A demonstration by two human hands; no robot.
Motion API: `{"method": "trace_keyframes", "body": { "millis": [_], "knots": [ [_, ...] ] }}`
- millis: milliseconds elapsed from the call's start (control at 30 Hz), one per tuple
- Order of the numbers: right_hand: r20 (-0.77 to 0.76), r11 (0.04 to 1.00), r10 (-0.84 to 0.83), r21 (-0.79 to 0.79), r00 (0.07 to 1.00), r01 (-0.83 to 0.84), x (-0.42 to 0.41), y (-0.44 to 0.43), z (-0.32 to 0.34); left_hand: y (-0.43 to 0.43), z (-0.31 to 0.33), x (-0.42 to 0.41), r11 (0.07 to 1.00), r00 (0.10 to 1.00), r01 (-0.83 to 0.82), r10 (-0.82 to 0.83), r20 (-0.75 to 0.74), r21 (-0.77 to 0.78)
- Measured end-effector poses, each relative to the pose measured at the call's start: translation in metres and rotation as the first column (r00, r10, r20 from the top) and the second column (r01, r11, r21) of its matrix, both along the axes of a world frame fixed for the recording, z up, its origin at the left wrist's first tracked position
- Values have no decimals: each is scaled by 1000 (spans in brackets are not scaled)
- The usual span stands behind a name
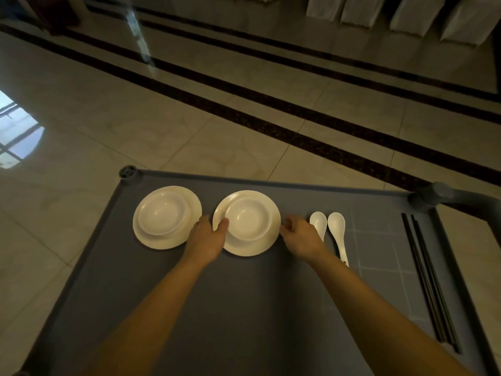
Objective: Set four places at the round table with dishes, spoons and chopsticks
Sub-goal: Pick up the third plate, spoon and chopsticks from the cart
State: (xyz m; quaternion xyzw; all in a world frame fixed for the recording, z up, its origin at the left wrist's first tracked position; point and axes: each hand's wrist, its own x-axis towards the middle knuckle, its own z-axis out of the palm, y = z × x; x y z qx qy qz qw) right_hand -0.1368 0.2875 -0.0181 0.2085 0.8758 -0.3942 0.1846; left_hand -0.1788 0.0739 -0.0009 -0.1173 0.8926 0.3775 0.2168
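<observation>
Two white plates lie on a grey cart top (244,308), each with a white bowl in it. My left hand (207,240) grips the left rim of the right plate (252,246), thumb over the edge beside its bowl (248,218). My right hand (301,237) has curled fingers at that plate's right rim; whether they grip it I cannot tell. The left plate (151,238) with its bowl (162,213) lies apart. Two white spoons (337,232) lie right of my right hand. Black chopsticks (428,278) lie along the cart's right side.
The cart has raised edges, a corner post (127,173) at the far left and a handle (444,198) at the far right. Beyond it is glossy tiled floor with dark stripes (271,109). White-covered chairs (412,14) stand at the far top right.
</observation>
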Motion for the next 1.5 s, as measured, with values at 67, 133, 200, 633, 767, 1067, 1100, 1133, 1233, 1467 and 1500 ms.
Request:
{"method": "trace_keyframes", "body": {
  "millis": [67, 133, 200, 633, 767, 1067, 1100, 1133, 1233, 1467, 1500],
  "knots": [
    [18, 999, -27, -43, 999, 28, -1, -3, -6, -1, -7, -4, 1000, 1000, -2, 2, 2, 13],
    [6, 995, -50, -88, 999, 50, -2, -5, -11, -2, -12, -6, 999, 1000, -7, 7, 13, 50],
    [-13, 990, -76, -117, 997, 74, -2, -7, -15, -2, -17, -9, 994, 999, -30, 28, 25, 104],
    [-92, 952, -268, -178, 959, 249, 16, -2, -17, 8, -19, -31, 934, 980, -167, 123, 154, 316],
    [-170, 929, -344, -206, 924, 308, 37, 10, -1, 21, -12, -26, 905, 980, -134, 60, 192, 403],
    [-201, 842, -511, -310, 836, 440, 91, 41, 22, 67, -21, -11, 865, 982, -15, -82, 171, 502],
    [-207, 831, -530, -321, 823, 454, 97, 45, 22, 73, -22, -9, 859, 979, -3, -101, 176, 512],
    [-210, 823, -544, -323, 813, 467, 102, 48, 23, 79, -19, -6, 851, 978, 0, -110, 179, 525],
    [-226, 813, -567, -311, 792, 492, 118, 55, 25, 95, -14, 5, 828, 976, 37, -151, 159, 559],
    [-263, 775, -613, -384, 745, 502, 146, 72, 27, 129, 0, 31, 826, 997, -12, -32, 69, 563],
    [-262, 767, -619, -404, 740, 498, 149, 74, 28, 133, 1, 33, 826, 998, -21, -13, 57, 563]
  ]
}}
